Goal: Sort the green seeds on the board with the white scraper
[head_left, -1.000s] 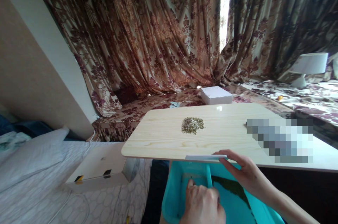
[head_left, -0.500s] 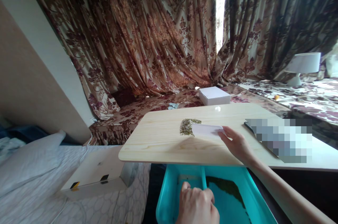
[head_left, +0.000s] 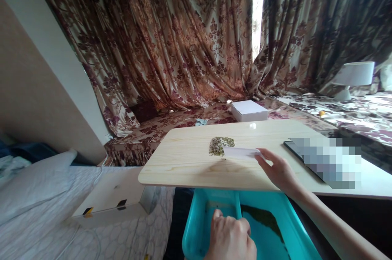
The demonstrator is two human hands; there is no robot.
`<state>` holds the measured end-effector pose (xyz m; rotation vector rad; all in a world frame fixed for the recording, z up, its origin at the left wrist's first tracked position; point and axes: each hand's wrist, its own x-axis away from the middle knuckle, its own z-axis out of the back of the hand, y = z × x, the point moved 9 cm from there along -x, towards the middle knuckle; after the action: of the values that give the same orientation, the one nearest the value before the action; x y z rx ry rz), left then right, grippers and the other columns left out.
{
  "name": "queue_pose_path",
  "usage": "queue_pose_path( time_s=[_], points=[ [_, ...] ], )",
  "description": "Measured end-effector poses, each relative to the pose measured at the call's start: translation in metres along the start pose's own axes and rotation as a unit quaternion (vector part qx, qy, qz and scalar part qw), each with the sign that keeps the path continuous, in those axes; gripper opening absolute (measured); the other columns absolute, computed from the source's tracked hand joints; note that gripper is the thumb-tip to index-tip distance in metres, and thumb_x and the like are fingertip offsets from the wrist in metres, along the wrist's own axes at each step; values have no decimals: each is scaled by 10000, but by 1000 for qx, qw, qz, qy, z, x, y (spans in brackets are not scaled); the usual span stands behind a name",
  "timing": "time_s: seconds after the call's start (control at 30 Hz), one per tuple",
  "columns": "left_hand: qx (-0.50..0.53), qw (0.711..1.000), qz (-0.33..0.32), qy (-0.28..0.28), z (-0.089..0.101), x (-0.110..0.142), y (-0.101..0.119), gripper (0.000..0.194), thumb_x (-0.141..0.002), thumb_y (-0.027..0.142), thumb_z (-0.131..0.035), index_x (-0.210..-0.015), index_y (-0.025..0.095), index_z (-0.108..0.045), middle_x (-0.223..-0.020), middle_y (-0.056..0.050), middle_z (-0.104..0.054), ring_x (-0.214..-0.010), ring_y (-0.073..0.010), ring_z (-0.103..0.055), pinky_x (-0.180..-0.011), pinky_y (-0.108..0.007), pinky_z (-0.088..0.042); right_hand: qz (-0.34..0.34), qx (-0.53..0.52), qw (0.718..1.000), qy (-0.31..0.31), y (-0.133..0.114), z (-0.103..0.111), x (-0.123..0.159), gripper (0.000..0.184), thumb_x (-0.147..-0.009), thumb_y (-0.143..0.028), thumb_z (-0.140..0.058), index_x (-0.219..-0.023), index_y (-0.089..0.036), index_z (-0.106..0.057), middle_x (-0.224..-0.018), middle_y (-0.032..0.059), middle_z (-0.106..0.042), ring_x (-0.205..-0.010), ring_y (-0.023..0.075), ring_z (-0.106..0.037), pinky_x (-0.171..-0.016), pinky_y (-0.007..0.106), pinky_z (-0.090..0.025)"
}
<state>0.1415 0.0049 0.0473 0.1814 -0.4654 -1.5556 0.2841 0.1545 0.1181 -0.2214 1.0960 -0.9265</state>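
Observation:
My right hand (head_left: 280, 170) pinches one end of a thin, flat white strip (head_left: 240, 152), reaching over the pale wooden tabletop (head_left: 180, 158). The strip's far end meets the right side of a small pile of mixed green and whitish grains (head_left: 217, 145). Below the table's front edge is a teal divided bin (head_left: 190, 227). Dark green grains (head_left: 263, 219) lie in its right compartment. My left hand (head_left: 231, 235) is closed at the bin's divider and seems to grip it; its fingertips are hidden.
A dark-edged flat device (head_left: 301, 158), mostly pixelated, lies on the table's right side. Behind the table is a white box (head_left: 249, 111) on a patterned surface. A larger white box (head_left: 113, 198) rests on the bed at left. A lamp (head_left: 357, 74) stands far right.
My right hand has lifted the white strip from the table's front edge over the bin to the grain pile, then shifted it slightly there. My left hand stays at the bin.

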Motion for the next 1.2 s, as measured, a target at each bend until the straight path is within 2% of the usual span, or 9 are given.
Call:
queue_pose_path(
  time_s=[0.3, 0.47, 0.63, 0.9, 1.0, 1.2],
  points=[
    [-3, 1000, -12, -9, -3, 1, 0, 365, -797, 190, -379, -983, 204, -693, -927, -99, -684, -988, -244, -598, -1061, -421, -291, 17, 16, 1000, -19, -18, 2, 12, 288, -871, -395, -467, -906, -203, -678, -838, 62, -767, -762, 221, -721, -693, 296, -565],
    [8, 1000, 1, 1, -2, 0, -2, 359, -780, 186, -399, -981, 207, -697, -935, -96, -680, -998, -240, -584, -1090, -424, -245, 19, 19, 1000, 0, -17, 1, 7, 301, -870, -401, -465, -919, -197, -682, -840, 69, -768, -757, 225, -725, -688, 299, -567],
    [12, 1000, 12, -13, -3, -1, -1, 367, -769, 174, -409, -986, 205, -703, -948, -99, -684, -1011, -243, -582, -1100, -438, -221, 14, 16, 1000, -13, -20, -5, 7, 291, -876, -394, -458, -916, -213, -682, -859, 59, -773, -761, 221, -729, -695, 298, -572],
    [23, 1000, -4, 4, 0, 3, 1, 361, -791, 184, -387, -975, 204, -697, -936, -92, -678, -998, -235, -580, -1088, -420, -248, 13, 7, 999, -33, -26, 3, 19, 285, -875, -417, -475, -902, -216, -675, -835, 43, -764, -723, 199, -719, -667, 264, -566],
    [28, 1000, -1, 12, 2, 1, 0, 361, -790, 186, -386, -966, 207, -701, -926, -87, -680, -984, -231, -583, -1086, -424, -251, 5, 4, 1000, -13, -23, 6, 20, 283, -873, -418, -483, -904, -208, -670, -829, 51, -763, -722, 202, -719, -659, 261, -567],
    [3, 1000, 5, -22, -4, -5, 0, 365, -761, 185, -416, -964, 202, -718, -911, -102, -701, -965, -242, -610, -1085, -432, -259, 15, 8, 1000, 1, -21, 3, 22, 272, -871, -407, -492, -896, -202, -670, -832, 54, -766, -728, 206, -726, -696, 268, -571]
  ],
)
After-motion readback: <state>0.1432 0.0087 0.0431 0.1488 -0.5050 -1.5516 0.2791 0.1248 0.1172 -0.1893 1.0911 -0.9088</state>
